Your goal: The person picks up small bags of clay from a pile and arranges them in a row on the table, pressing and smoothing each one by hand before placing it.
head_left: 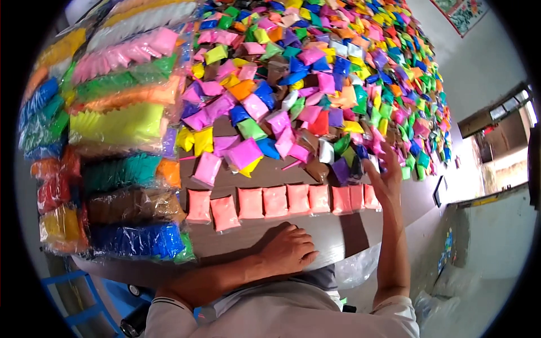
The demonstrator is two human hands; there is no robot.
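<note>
Left hand (287,248) lies nearest, its grip loose and empty, palm down on the tabletop (332,234). Beyond it, the heap (315,73) of coloured packets covers most of the surface, with bagged bundles (118,124) stacked to the left and a pink row (276,201) just before the heap. Right hand (384,174) hovers at the heap's near edge by a purple packet (341,169), grip spread open and holding nothing. A careless rake there would likely tumble packets onto the row

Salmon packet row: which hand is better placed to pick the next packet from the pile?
Probably the right hand: it is raised at the edge of the pile, beside the right end of the row. The left hand rests on the table, short of it.
</note>
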